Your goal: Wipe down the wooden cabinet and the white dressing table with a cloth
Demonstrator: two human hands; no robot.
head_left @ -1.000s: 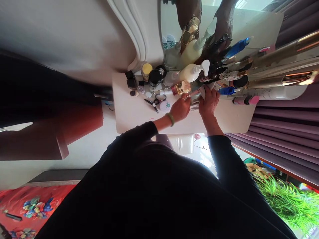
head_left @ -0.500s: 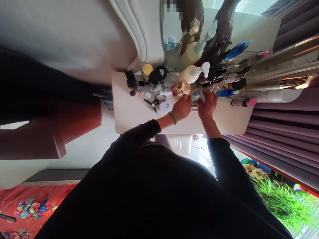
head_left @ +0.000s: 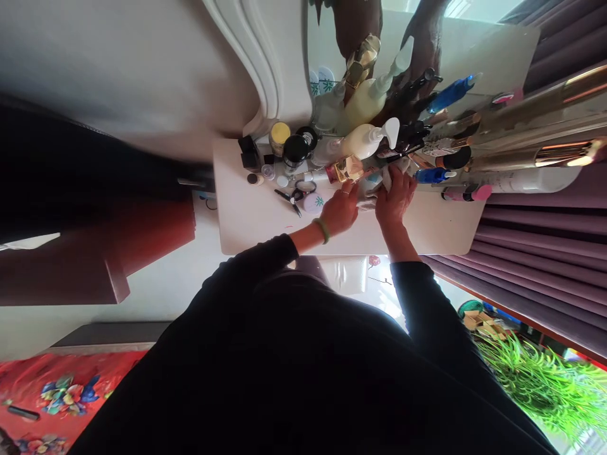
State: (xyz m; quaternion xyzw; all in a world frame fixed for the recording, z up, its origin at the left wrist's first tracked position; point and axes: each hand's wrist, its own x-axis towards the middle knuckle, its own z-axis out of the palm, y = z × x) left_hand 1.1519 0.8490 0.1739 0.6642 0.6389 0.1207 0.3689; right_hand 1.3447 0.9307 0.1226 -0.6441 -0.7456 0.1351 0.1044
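Head view: the right hand [head_left: 393, 201] clenches a white cloth [head_left: 391, 179] above the desk [head_left: 265, 227] (the left hand [head_left: 339, 213] curls beside it, its grasp unclear).

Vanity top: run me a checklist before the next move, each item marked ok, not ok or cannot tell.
Right hand has hold of the white cloth: ok.
Left hand's fingers touching the gold-capped bottle: cannot tell.
Room around the cloth: not ok, bottles crowd it.
Blue tube apart from the right hand: ok.
Black-handled scissors apart from both hands: ok.
Green bangle clear of the bottles: ok.
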